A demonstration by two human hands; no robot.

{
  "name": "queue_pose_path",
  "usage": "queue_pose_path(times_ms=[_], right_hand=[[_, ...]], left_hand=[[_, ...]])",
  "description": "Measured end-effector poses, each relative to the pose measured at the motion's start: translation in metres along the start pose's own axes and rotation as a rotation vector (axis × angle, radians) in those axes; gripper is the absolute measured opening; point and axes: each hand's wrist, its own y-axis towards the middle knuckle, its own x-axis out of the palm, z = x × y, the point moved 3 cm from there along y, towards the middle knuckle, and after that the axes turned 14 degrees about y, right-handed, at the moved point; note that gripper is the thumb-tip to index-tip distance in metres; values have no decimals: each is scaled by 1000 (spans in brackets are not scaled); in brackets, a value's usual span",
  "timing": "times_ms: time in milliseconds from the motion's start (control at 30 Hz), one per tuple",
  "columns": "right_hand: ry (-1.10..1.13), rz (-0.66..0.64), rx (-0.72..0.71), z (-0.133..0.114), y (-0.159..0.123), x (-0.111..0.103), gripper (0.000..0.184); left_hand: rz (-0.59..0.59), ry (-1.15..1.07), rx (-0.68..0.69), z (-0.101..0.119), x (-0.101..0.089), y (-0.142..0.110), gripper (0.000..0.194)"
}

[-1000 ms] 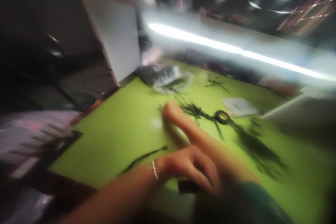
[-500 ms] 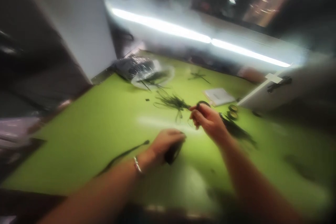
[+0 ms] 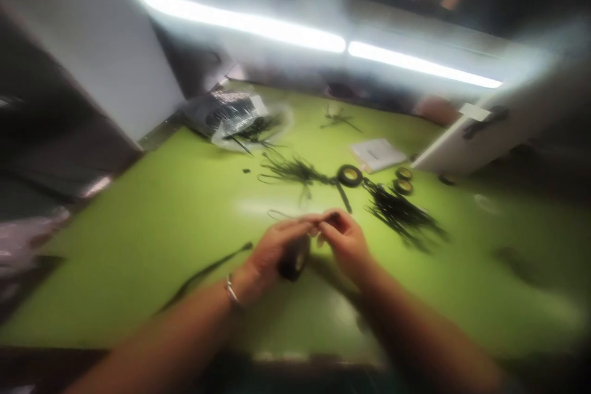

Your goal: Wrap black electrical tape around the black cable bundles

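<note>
Both hands meet over the middle of a green table [image 3: 152,228]. My left hand [image 3: 277,249], with a bracelet on its wrist, is curled around a dark rounded object [image 3: 294,258] that I cannot name. My right hand [image 3: 344,240] is pinched, its fingertips touching the left fingertips, with a thin black wire [image 3: 281,215] trailing from the pinch. The picture is blurred by motion. Beyond the hands lie loose black wires [image 3: 290,170], a black tape roll [image 3: 349,175] and a bundle of black ties [image 3: 399,212].
A clear plastic bag [image 3: 231,114] with black parts lies at the back left near a white panel [image 3: 92,55]. A white card [image 3: 377,154], two small tape rolls [image 3: 403,180], a long black strip [image 3: 203,271] and a white board [image 3: 498,132] surround the hands.
My right hand pulled back from the tape roll toward me and joined the left hand's fingertips. The left hand rose slightly with the dark object. The view shifted.
</note>
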Motion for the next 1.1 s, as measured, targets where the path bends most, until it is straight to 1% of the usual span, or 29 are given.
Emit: queue_pose_path(times_ms=[100, 167, 233, 267, 300, 400, 433, 500, 567, 600, 667, 733, 800, 867, 1033, 1100], right_hand=[[-10, 39, 7, 1, -1, -1, 8], [-58, 68, 20, 2, 0, -3, 7], [-182, 66, 16, 2, 2, -6, 4], [-292, 42, -14, 1, 2, -7, 4], [-433, 8, -72, -2, 3, -8, 5], [-911, -120, -331, -13, 1, -9, 12], [-1040, -174, -392, -15, -1, -9, 14], [-1236, -272, -437, -19, -4, -9, 15], [-1352, -343, -421, -21, -7, -8, 12], [-1393, -356, -409, -22, -8, -6, 12], [-1461, -366, -378, -24, -11, -4, 16], [-1500, -405, -342, -23, -13, -2, 19], [-1487, -436, -303, -22, -13, -2, 15], [-1450, -427, -288, -19, -10, -4, 12], [-1351, -385, -330, -13, -4, -10, 14], [-1326, -335, -377, -13, -2, -11, 17]], left_hand=[[47, -20, -15, 2, -7, 2, 31], [67, -2, -23, 2, -10, 3, 28], [119, 44, -32, 1, -13, 5, 24], [151, 69, -42, 0, -15, 5, 23], [180, 90, -50, -2, -16, 6, 24], [210, 144, -37, -7, -19, 9, 26], [206, 170, -20, -9, -19, 10, 25], [207, 256, 25, -12, -20, 12, 23], [215, 357, 84, -15, -21, 13, 22], [218, 398, 111, -15, -21, 13, 23], [228, 458, 147, -16, -21, 13, 23], [240, 487, 156, -15, -21, 12, 23], [250, 496, 156, -13, -21, 11, 22], [256, 480, 138, -13, -21, 11, 22], [248, 357, 62, -16, -21, 12, 27], [233, 316, 52, -16, -20, 12, 29]])
